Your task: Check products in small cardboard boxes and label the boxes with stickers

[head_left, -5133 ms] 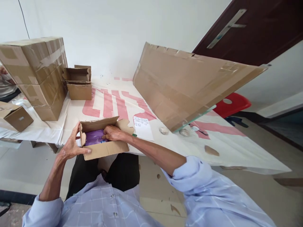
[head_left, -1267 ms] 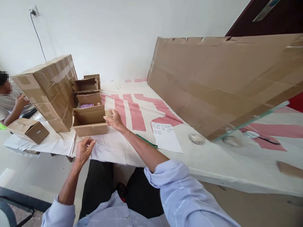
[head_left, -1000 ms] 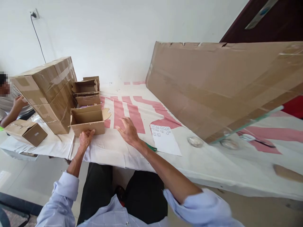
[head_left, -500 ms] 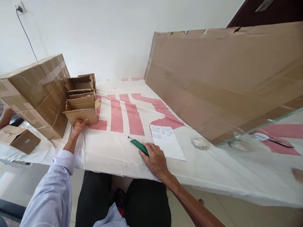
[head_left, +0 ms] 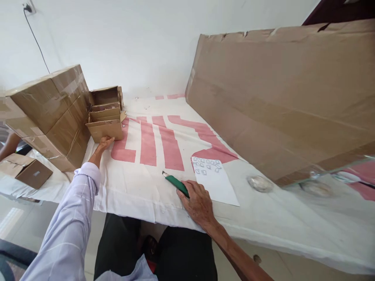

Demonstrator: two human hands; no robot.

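At the left, my left hand [head_left: 104, 144] presses against the front of an open cardboard box [head_left: 106, 131], its fingers closed at the lower edge. Behind that box, another open box [head_left: 105, 95] stands against the stack of taped cartons. My right hand [head_left: 197, 201] rests on the white cloth near the table's front edge, with a green cutter knife [head_left: 177, 185] held between thumb and fingers. The knife's blade end points up and left. A white paper with small drawn shapes [head_left: 218, 185] lies just right of and behind my right hand.
Taped cartons [head_left: 58, 117] are stacked at the left, with a smaller closed box [head_left: 27, 170] in front. A large cardboard sheet [head_left: 278, 101] leans at the right. Clear round items [head_left: 260, 183] lie before it. Another person's arm [head_left: 10, 146] shows at far left.
My left hand and the front open box have moved back, closer to the boxes behind. My right hand still holds the knife on the cloth. The view has shifted slightly.
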